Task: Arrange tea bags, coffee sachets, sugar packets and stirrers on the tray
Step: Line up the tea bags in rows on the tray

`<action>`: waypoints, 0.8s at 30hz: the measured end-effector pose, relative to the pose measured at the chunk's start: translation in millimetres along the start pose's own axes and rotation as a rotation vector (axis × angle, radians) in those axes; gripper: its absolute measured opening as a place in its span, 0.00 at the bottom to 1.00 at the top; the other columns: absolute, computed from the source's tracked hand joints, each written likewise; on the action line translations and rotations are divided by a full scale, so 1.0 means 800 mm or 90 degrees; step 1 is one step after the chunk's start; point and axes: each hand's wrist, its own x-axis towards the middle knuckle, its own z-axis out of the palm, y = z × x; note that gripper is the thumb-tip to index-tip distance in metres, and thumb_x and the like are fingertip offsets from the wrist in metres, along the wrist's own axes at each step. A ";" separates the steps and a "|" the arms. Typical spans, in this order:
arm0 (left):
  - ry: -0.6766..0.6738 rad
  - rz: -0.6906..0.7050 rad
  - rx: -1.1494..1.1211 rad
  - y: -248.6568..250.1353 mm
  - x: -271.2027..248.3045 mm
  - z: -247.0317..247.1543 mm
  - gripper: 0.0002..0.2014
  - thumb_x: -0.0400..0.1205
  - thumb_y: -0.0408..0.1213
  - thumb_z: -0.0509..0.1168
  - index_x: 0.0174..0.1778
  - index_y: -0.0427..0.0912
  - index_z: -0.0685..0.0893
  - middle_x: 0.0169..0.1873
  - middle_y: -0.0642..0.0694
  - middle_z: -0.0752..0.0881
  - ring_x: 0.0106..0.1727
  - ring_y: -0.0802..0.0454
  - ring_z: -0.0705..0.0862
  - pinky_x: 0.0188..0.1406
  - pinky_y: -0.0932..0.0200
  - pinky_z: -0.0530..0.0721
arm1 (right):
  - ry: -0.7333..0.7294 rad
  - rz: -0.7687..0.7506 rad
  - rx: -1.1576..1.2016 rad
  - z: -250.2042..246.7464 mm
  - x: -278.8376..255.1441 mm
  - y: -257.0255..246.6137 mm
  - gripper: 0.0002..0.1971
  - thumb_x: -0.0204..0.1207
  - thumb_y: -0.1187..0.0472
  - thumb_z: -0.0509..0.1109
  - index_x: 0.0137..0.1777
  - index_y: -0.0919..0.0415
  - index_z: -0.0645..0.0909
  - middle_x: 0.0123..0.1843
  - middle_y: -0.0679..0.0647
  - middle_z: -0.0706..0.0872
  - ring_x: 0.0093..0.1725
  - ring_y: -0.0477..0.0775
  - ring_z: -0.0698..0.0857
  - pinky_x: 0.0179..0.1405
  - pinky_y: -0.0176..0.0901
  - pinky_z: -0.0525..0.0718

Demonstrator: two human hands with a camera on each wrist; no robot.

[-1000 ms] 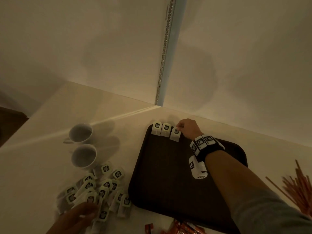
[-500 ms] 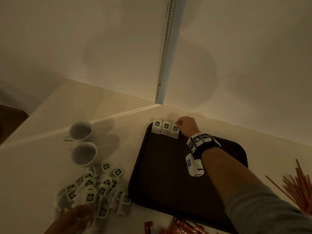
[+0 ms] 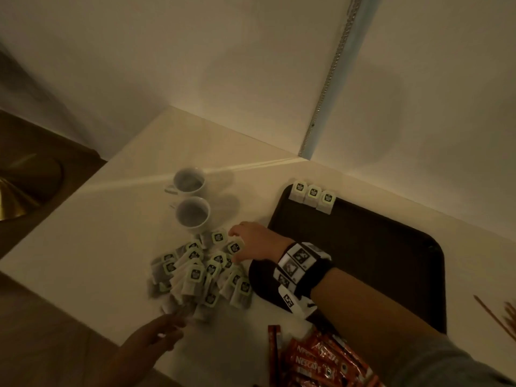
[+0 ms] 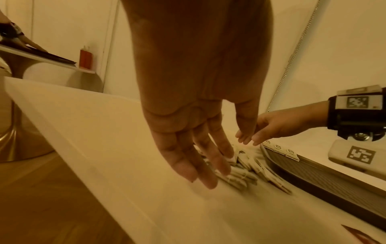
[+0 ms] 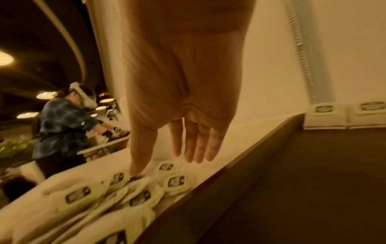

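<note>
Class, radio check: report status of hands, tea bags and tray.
Right hand open, thumb touching loose tea bags. Left hand open at the pile's near edge. Three tea bags lined on tray. Nothing obstructing.

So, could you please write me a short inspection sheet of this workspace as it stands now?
Surface: pale table.
Job's things: three tea bags lined along the tray far edge; loose tea bag pile left of it; coffee sachets; stirrers.
Clutter: two cups.
Hands: right hand reaching into the pile; left hand open at its near edge.
Cables: nothing seen.
Surroundings: walls, bead chain.
</note>
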 end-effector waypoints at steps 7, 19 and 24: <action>0.039 0.040 0.010 -0.052 -0.012 -0.014 0.08 0.80 0.27 0.68 0.47 0.45 0.87 0.41 0.38 0.89 0.39 0.47 0.88 0.45 0.51 0.87 | -0.001 0.052 -0.056 0.032 0.019 -0.019 0.30 0.66 0.53 0.80 0.62 0.65 0.72 0.61 0.63 0.76 0.59 0.61 0.76 0.54 0.49 0.76; 0.048 0.128 -0.059 0.008 -0.018 -0.025 0.08 0.77 0.43 0.67 0.51 0.49 0.84 0.44 0.47 0.90 0.39 0.55 0.88 0.37 0.66 0.81 | 0.083 0.030 0.132 -0.015 -0.001 -0.014 0.15 0.74 0.60 0.74 0.59 0.65 0.83 0.57 0.61 0.84 0.48 0.49 0.79 0.46 0.39 0.77; 0.056 0.218 -0.158 0.097 0.007 -0.027 0.19 0.71 0.49 0.65 0.56 0.47 0.83 0.50 0.49 0.89 0.47 0.54 0.87 0.48 0.54 0.84 | 0.078 -0.002 0.264 -0.062 -0.024 -0.022 0.12 0.76 0.64 0.72 0.58 0.67 0.81 0.49 0.58 0.83 0.39 0.49 0.83 0.36 0.36 0.85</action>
